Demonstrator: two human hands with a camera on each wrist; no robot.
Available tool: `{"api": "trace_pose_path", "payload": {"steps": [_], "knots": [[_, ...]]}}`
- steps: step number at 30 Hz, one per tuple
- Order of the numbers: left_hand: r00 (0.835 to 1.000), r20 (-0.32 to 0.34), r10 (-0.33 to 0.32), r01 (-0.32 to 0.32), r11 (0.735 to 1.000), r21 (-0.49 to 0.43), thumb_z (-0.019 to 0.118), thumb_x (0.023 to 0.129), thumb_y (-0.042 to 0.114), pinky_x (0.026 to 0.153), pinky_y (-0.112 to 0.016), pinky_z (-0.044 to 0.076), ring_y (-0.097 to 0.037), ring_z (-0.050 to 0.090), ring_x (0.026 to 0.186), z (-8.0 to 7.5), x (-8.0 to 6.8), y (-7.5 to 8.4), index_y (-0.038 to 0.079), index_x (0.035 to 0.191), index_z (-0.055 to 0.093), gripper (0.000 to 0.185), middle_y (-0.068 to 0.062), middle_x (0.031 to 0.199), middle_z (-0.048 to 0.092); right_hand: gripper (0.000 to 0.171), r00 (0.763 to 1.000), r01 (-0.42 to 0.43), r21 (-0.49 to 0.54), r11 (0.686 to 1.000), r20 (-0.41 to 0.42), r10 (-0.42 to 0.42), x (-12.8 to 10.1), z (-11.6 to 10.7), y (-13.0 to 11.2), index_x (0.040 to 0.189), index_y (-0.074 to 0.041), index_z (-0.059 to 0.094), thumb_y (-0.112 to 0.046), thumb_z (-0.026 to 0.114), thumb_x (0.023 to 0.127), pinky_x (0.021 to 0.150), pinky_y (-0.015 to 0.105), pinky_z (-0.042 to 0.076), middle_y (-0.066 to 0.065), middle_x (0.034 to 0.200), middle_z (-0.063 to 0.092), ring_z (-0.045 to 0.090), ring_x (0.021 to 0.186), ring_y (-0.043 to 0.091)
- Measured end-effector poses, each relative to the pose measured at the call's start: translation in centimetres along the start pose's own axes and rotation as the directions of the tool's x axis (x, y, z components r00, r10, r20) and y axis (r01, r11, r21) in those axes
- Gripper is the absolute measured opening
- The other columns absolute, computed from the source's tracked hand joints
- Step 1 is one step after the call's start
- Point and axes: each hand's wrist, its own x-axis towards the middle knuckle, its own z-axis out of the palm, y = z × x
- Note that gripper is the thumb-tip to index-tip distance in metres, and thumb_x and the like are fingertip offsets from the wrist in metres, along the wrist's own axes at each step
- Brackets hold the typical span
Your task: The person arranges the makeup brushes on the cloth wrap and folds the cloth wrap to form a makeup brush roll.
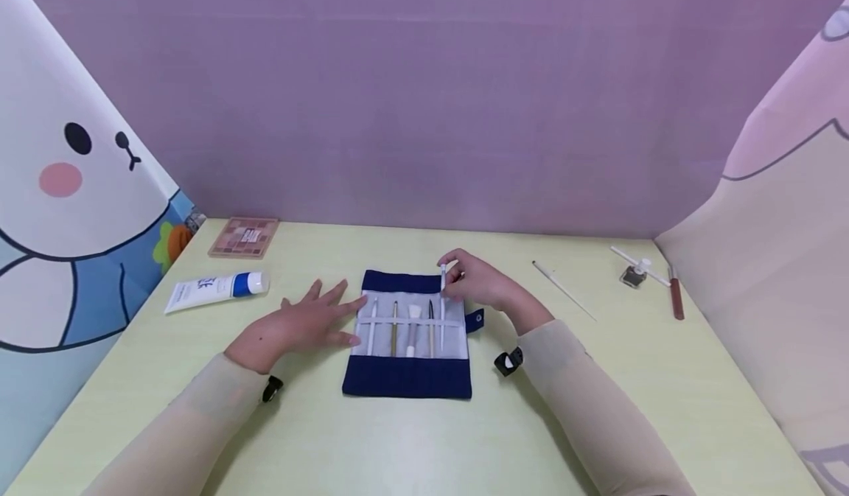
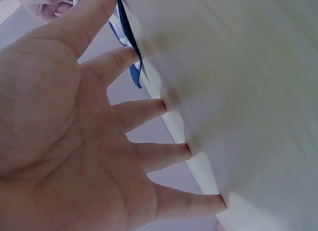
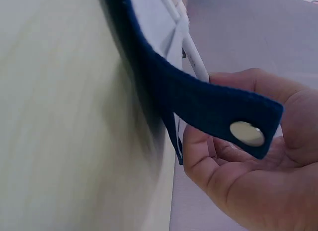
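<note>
1. Centre table [image 1: 411,444], the brush roll [image 1: 406,378] lies spread, five tools [image 1: 394,340] side by side on it, right hand [image 1: 474,282] at the rightmost tool's [image 1: 442,339] far end.
2. Left hand [image 1: 305,329] at the roll's left edge; farther left, a tube [image 1: 208,291], and behind that, a palette [image 1: 244,238].
3. Right side: a lone stick [image 1: 564,290], then a bottle [image 1: 633,276] before a rod [image 1: 623,255], contact hard to tell; farthest right, a handled tool [image 1: 676,299].

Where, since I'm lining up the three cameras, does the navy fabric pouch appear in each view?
Head: the navy pouch lies open near the centre, slightly below mid-height.
Left wrist: part of the navy pouch shows at the top, left of centre, nearly edge-on.
Right wrist: the navy pouch runs down the upper middle, its strap reaching right.
Shared landmark: the right hand, at top left in the left wrist view.
</note>
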Motion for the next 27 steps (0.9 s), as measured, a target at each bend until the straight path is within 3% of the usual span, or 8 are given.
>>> {"api": "trace_pose_path", "payload": {"steps": [15, 22, 27], "knots": [[1.0, -0.004, 0.005, -0.005, 1.0, -0.001, 0.059, 0.103, 0.062, 0.104, -0.099, 0.018, -0.068, 0.006, 0.158, -0.2, -0.2, 0.2, 0.031, 0.17, 0.03, 0.08, -0.023, 0.18, 0.01, 0.053, 0.994, -0.013, -0.2, 0.98, 0.105, 0.035, -1.3, 0.5, -0.4, 0.138, -0.001, 0.056, -0.013, 0.08, 0.092, 0.079, 0.028, 0.051, 0.004, 0.098, 0.067, 0.061, 0.088, 0.016], [1.0, 0.0, -0.002, 0.002, 1.0, -0.005, 0.06, 0.103, 0.062, 0.104, -0.099, 0.017, -0.068, 0.006, 0.159, -0.1, -0.2, 0.2, 0.032, 0.17, 0.029, 0.08, -0.023, 0.18, 0.01, 0.035, 0.99, 0.001, -0.349, 0.937, 0.13, 0.047, -1.6, 0.6, -0.5, 0.132, -0.006, 0.069, -0.023, 0.068, 0.101, 0.091, 0.034, 0.056, 0.007, 0.12, 0.072, 0.063, 0.102, 0.016], [1.0, -0.003, 0.003, -0.003, 1.0, 0.006, 0.059, 0.102, 0.064, 0.103, -0.099, 0.018, -0.068, 0.007, 0.159, -0.1, 0.0, 0.0, 0.033, 0.17, 0.029, 0.08, -0.022, 0.18, 0.01, 0.037, 0.997, 0.014, -0.321, 0.947, 0.081, 0.012, -2.2, -0.4, -0.5, 0.138, -0.007, 0.067, -0.023, 0.056, 0.107, 0.097, 0.041, 0.056, 0.012, 0.131, 0.07, 0.064, 0.114, 0.023]]}}
